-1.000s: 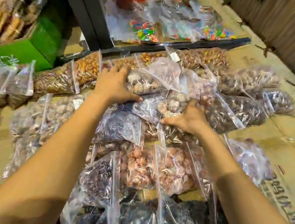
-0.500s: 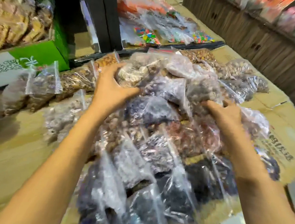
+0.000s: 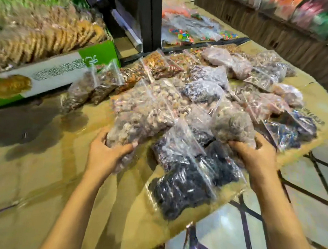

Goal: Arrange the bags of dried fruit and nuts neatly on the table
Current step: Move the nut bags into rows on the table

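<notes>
left hand fingers curled round pale nut bag | right hand fingers curled round brown fruit bag | hands flank dark bags on surface; likely to shift the lot together

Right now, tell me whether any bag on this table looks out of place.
The bags lie in a jumbled heap, overlapping at odd angles. The dark fruit bag lies at the table's near edge and might slip off. The left hand grips a pale nut bag, the right hand a brown bag.
</notes>
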`<state>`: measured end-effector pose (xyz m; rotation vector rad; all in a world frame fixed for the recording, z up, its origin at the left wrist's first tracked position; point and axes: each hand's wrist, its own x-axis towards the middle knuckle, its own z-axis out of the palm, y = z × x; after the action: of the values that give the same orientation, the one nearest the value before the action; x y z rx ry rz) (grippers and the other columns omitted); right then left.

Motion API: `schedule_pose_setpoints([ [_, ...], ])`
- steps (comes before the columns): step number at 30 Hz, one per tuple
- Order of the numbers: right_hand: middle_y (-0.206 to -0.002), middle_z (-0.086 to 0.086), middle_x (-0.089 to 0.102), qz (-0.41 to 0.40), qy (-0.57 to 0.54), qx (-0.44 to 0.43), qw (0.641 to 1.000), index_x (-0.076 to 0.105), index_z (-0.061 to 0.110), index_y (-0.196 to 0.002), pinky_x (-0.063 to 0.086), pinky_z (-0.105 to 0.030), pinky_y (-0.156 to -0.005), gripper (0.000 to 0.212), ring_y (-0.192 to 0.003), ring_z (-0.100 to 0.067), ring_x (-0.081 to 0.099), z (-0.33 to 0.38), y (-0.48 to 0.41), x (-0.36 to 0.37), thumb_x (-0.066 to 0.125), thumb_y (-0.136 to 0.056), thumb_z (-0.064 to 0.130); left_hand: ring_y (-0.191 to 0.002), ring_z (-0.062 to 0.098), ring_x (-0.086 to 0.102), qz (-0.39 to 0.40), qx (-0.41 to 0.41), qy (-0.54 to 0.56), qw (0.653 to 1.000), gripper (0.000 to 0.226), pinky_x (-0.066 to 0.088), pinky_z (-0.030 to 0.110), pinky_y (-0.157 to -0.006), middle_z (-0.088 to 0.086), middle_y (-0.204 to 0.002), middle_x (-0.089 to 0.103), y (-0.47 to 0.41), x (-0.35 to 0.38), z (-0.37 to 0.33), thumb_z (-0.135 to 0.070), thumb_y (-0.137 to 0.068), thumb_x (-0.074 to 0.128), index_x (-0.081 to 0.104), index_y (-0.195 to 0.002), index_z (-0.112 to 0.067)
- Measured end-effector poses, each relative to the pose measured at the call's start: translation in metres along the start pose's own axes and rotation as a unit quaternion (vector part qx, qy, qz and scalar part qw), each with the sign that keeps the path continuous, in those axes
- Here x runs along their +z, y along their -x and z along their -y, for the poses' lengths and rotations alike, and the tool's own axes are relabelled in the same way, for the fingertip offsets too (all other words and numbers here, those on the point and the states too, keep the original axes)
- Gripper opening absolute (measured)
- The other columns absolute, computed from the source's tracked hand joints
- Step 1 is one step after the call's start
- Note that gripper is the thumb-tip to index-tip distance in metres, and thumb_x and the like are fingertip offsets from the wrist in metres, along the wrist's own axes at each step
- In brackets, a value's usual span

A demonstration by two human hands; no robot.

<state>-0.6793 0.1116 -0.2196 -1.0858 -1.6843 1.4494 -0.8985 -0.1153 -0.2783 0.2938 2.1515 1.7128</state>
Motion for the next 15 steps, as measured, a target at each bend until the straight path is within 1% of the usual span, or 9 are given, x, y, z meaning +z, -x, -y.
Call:
schedule_pose_setpoints([
  [1, -0.075, 0.009, 0.064, 0.003, 0.000, 0.001, 1.000, 0.065, 0.020, -0.092, 0.048, -0.015, -0.059, 0.037, -0.058, 0.005, 0.056, -0.001, 0.017, 0.000, 0.067, -0.055, 0.020, -0.065, 0.020, 0.059, -0.008, -0.003, -0.002, 1.000, 0.060, 0.044, 0.032, -0.059, 0.016, -0.087, 0.072, 0.012, -0.006, 0.008, -0.033, -0.043, 0.089, 0.065, -0.095, -0.014],
  [3, -0.077, 0.010, 0.065, 0.014, 0.011, -0.006, 1.000, 0.065, 0.024, -0.090, 0.049, -0.019, -0.059, 0.035, -0.060, 0.004, 0.058, -0.007, 0.051, -0.005, 0.069, -0.056, 0.020, -0.059, 0.015, 0.060, -0.024, 0.004, -0.009, 1.000, 0.050, 0.046, 0.025, -0.050, 0.009, -0.079, 0.070, 0.036, -0.015, 0.016, -0.020, -0.051, 0.089, 0.063, -0.093, -0.013],
  [5, -0.083, 0.008, 0.065, 0.017, 0.054, -0.011, 0.998, 0.061, 0.023, -0.097, 0.049, -0.016, -0.054, 0.044, -0.064, 0.005, 0.060, -0.017, 0.081, -0.014, 0.077, -0.057, 0.016, -0.060, 0.009, 0.061, -0.039, 0.024, -0.030, 0.999, 0.043, 0.047, 0.019, -0.050, 0.003, -0.079, 0.069, 0.054, -0.018, 0.022, -0.010, -0.059, 0.088, 0.061, -0.093, -0.013],
  [6, -0.088, 0.006, 0.066, 0.013, 0.087, -0.019, 0.996, 0.059, 0.023, -0.102, 0.050, -0.017, -0.056, 0.049, -0.070, 0.004, 0.062, -0.023, 0.095, -0.018, 0.080, -0.058, 0.014, -0.064, 0.010, 0.062, -0.043, 0.029, -0.044, 0.998, 0.044, 0.049, 0.019, -0.053, 0.003, -0.083, 0.070, 0.062, -0.020, 0.025, -0.011, -0.060, 0.088, 0.061, -0.094, -0.014],
  [7, -0.094, 0.003, 0.065, 0.008, 0.126, -0.033, 0.991, 0.058, 0.024, -0.106, 0.053, -0.021, -0.062, 0.056, -0.079, 0.000, 0.063, -0.029, 0.109, -0.021, 0.081, -0.056, 0.017, -0.069, 0.013, 0.064, -0.045, 0.035, -0.053, 0.997, 0.047, 0.051, 0.020, -0.058, 0.004, -0.086, 0.070, 0.070, -0.021, 0.027, -0.015, -0.058, 0.089, 0.061, -0.096, -0.015],
  [9, -0.109, -0.001, 0.062, -0.007, 0.196, -0.053, 0.979, 0.054, 0.025, -0.118, 0.055, -0.038, -0.077, 0.074, -0.099, -0.016, 0.062, -0.041, 0.134, -0.025, 0.080, -0.048, 0.031, -0.077, 0.018, 0.067, -0.037, 0.049, -0.066, 0.996, 0.055, 0.054, 0.028, -0.068, 0.003, -0.090, 0.070, 0.083, -0.025, 0.034, -0.027, -0.053, 0.091, 0.063, -0.099, -0.015],
  [10, -0.113, -0.002, 0.061, -0.009, 0.202, -0.046, 0.978, 0.053, 0.026, -0.120, 0.054, -0.044, -0.082, 0.080, -0.103, -0.021, 0.061, -0.046, 0.145, -0.025, 0.079, -0.046, 0.035, -0.079, 0.018, 0.067, -0.030, 0.053, -0.072, 0.996, 0.060, 0.054, 0.030, -0.069, 0.001, -0.090, 0.070, 0.091, -0.028, 0.037, -0.032, -0.050, 0.091, 0.063, -0.100, -0.014],
  [13, -0.114, 0.000, 0.061, -0.023, 0.184, -0.021, 0.982, 0.052, 0.033, -0.121, 0.054, -0.048, -0.083, 0.081, -0.105, -0.021, 0.061, -0.053, 0.178, -0.017, 0.078, -0.044, 0.038, -0.081, 0.019, 0.067, -0.010, 0.050, -0.069, 0.996, 0.075, 0.053, 0.030, -0.066, 0.001, -0.090, 0.070, 0.110, -0.043, 0.042, -0.049, -0.042, 0.090, 0.064, -0.103, -0.014],
  [15, -0.112, 0.001, 0.060, -0.036, 0.189, -0.017, 0.981, 0.052, 0.032, -0.120, 0.054, -0.048, -0.083, 0.082, -0.104, -0.021, 0.060, -0.051, 0.192, -0.006, 0.078, -0.043, 0.041, -0.082, 0.025, 0.068, 0.001, 0.024, -0.058, 0.998, 0.079, 0.056, 0.037, -0.066, 0.005, -0.093, 0.071, 0.113, -0.052, 0.043, -0.056, -0.039, 0.088, 0.064, -0.104, -0.017],
])
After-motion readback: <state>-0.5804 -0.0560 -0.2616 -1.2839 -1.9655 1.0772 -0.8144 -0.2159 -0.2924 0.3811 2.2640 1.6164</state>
